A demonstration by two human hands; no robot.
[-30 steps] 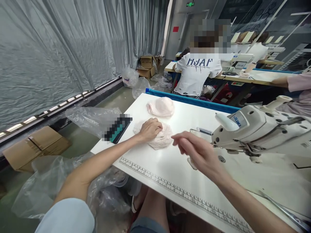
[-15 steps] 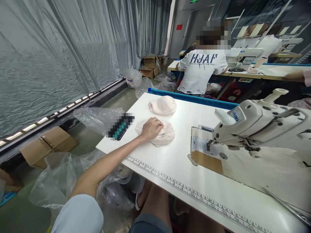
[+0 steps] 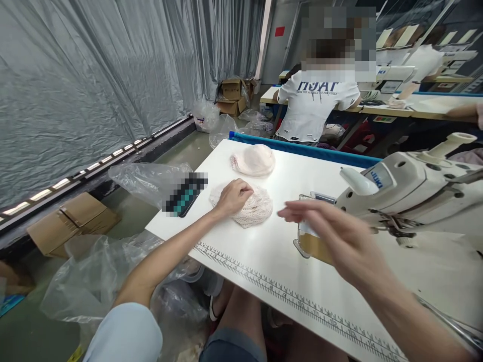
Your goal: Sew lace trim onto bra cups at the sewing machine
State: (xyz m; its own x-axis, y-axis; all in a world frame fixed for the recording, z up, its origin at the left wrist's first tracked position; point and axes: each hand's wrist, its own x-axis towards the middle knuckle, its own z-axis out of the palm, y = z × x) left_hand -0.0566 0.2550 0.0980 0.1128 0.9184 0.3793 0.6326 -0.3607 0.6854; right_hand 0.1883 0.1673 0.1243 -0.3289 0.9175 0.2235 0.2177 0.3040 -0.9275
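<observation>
My left hand (image 3: 234, 196) rests on a pile of thin, pale pink lacy fabric pieces (image 3: 256, 207) on the white table, its fingers curled and pinching at the top of the pile. Just behind lies a second pale pink fabric pile (image 3: 253, 160), smoother, with a reddish patterned edge. My right hand (image 3: 332, 226) is in the air over the table, slightly blurred, fingers stretched out with nothing in them. It hides part of the needle area of the white sewing machine (image 3: 396, 186).
A dark phone-like object (image 3: 184, 196), partly pixelated, lies at the table's left edge. A ruler strip (image 3: 264, 281) runs along the front edge. Clear plastic bags (image 3: 94, 276) and a cardboard box (image 3: 73, 221) are on the floor at left. A co-worker (image 3: 315, 108) sits beyond the table.
My right hand has come into view from the right, reaching over the table before the sewing machine. My left hand stays on the lacy pile, whose layers look slightly shifted.
</observation>
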